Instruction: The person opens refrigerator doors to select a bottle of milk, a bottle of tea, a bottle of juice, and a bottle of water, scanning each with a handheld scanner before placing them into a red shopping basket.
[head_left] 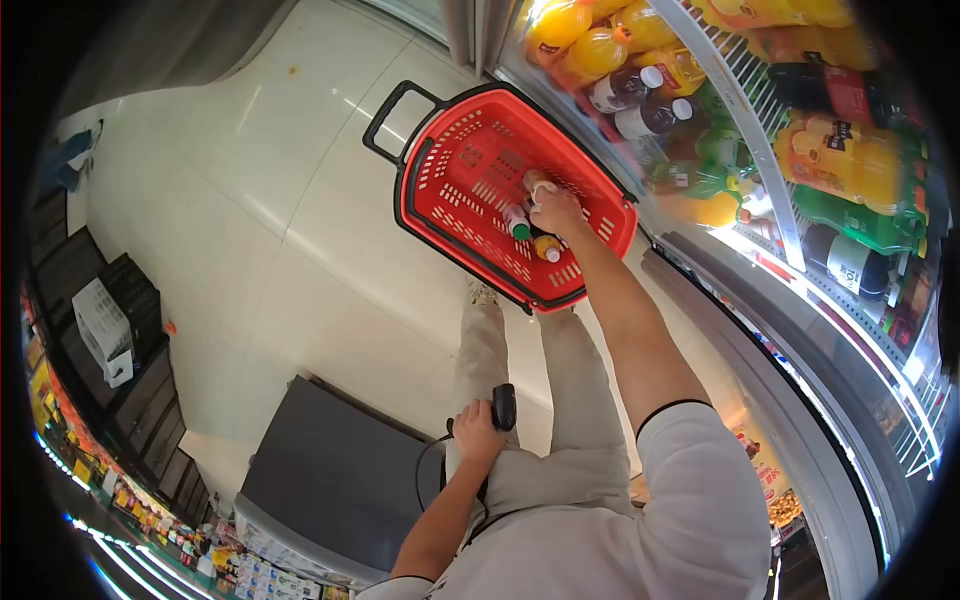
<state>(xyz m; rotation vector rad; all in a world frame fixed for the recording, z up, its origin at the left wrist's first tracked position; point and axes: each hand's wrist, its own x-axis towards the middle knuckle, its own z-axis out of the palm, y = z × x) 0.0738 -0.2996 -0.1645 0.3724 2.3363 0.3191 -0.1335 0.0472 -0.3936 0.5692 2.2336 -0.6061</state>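
A red shopping basket (440,215) with a black rim and handle stands on the floor in front of my legs. My right hand (557,212) reaches down inside it, fingers closed around a bottle (537,181) whose lower part is hidden by the hand. Beside that hand lie a bottle with a green cap (518,226) and a small bottle of orange-brown drink (548,248). Close to my thigh, my left hand (478,432) grips a black handheld scanner (505,407) with a cable hanging from it.
On the right, an open drinks cooler holds orange juice bottles (600,52), dark bottles (655,117) and wire shelves (740,95). A dark grey box-shaped unit (335,470) stands at lower left. Farther left are a white carton (102,325) and stocked shelves.
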